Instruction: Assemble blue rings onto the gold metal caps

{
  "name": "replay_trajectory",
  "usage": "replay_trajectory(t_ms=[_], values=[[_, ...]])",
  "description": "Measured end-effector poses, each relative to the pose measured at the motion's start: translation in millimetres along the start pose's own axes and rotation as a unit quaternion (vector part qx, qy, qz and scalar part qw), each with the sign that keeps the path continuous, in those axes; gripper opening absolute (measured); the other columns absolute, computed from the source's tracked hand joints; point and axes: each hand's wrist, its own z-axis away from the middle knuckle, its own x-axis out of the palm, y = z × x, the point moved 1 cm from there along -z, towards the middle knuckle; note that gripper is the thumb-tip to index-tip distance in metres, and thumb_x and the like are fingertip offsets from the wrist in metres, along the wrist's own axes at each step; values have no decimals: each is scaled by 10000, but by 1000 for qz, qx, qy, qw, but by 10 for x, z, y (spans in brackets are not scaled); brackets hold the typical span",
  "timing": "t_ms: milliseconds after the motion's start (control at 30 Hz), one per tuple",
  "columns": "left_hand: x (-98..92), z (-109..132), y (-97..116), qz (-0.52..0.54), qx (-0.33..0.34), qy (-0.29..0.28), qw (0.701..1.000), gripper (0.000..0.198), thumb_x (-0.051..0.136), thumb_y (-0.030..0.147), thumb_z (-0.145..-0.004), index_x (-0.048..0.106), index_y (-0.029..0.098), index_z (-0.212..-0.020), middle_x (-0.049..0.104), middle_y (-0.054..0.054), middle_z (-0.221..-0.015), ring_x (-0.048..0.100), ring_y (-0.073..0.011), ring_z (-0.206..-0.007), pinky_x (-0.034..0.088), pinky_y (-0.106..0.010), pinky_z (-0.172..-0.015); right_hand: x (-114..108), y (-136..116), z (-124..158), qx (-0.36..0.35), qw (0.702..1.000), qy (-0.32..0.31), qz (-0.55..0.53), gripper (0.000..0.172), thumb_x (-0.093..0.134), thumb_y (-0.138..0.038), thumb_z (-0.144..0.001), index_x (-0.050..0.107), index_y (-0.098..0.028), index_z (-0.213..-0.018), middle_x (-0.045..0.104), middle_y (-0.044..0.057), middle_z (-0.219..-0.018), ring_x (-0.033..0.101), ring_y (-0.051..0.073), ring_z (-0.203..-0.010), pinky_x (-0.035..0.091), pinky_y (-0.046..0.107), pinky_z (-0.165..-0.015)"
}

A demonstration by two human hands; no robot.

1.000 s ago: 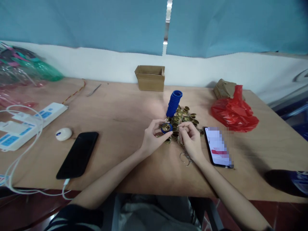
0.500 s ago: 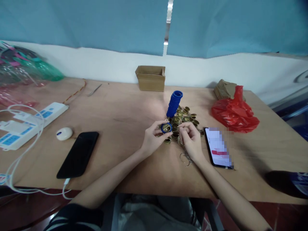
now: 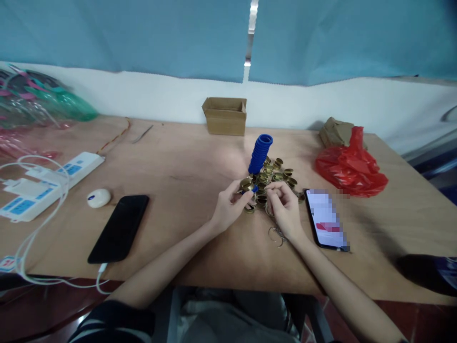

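Far to the left of the hands lie crinkly bags [image 3: 43, 102] at the table's back corner. Nearer are two white power strips [image 3: 43, 183] with white cords [image 3: 32, 233]. A small white puck [image 3: 99, 197] sits beside a black phone [image 3: 119, 227], which lies flat and well left of the left hand.

The left hand [image 3: 228, 207] rests on the table [image 3: 178, 171]. Its thumb and fingers are pinched together on a small blue ring [image 3: 250, 189], which looks like it has a gold cap in it, but it is too small to be sure. Behind the hands, at the wall, stands an open box [image 3: 224, 116].

Just past the fingertips rises a leaning stack [image 3: 260, 154] of blue rings. Around its foot lie many gold caps [image 3: 276, 174], touching each other in a heap.

The right hand [image 3: 285, 209] is just beside the left one, fingers curled in over the caps. I cannot tell if it holds one. Some wire rings [image 3: 276, 234] lie by its wrist.

Right of that hand lies a lit phone [image 3: 326, 218]. Farther right and back sits a red bag [image 3: 350, 166] with a brown packet [image 3: 335, 131] behind it.
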Motion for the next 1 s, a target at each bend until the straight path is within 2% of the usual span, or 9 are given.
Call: replay_trajectory(t_ms=[100, 267, 467, 667, 833, 1000], values=[[-1, -2, -6, -2, 6, -5, 1000, 416, 672, 395, -911, 614, 183, -1265, 716, -115, -1220, 766, -135, -698, 624, -206, -578, 4, 6, -1, -2, 1000, -1, -2, 121, 615, -341, -928, 594, -229, -889, 382, -98, -535, 337, 95, -445, 272, 243, -451], [16, 4, 14, -33, 22, 9, 999, 385, 737, 347, -849, 651, 178, -1184, 758, -74, -1078, 748, -142, -722, 644, -234, -614, 2, -13, -5, -3, 1000, -1, -3, 115, 614, -337, -931, 593, -229, -897, 379, -100, -534, 331, 94, -441, 266, 244, -448], [13, 0, 2, -79, 49, 22, 995, 366, 753, 297, -817, 674, 194, -1160, 764, -64, -1085, 760, -178, -874, 653, -267, -730, -10, -17, -6, -6, 1000, -4, 0, 146, 614, -377, -937, 587, -238, -901, 376, -101, -536, 334, 97, -440, 276, 245, -449], [11, 9, 23, -90, 35, 25, 995, 410, 810, 300, -766, 681, 200, -1142, 772, -63, -1074, 776, -191, -852, 648, -268, -721, -7, -15, 3, -5, 1000, -4, 8, 129, 603, -354, -942, 590, -233, -900, 375, -97, -542, 331, 97, -446, 279, 247, -453], [12, 46, 41, -112, 16, 13, 993, 434, 859, 328, -720, 693, 208, -1103, 785, -44, -973, 774, -196, -814, 636, -274, -700, -10, -8, 2, -3, 1000, -2, 13, 126, 604, -347, -940, 597, -228, -900, 382, -92, -555, 334, 97, -452, 276, 246, -452], [-1, 66, 17, -138, 29, 12, 990, 499, 912, 353, -655, 692, 209, -1079, 767, -12, -788, 748, -188, -701, 606, -274, -634, -9, -6, 6, 1, 1000, -4, 8, 141, 613, -365, -935, 596, -228, -903, 358, -99, -548, 321, 95, -448, 264, 244, -446]])
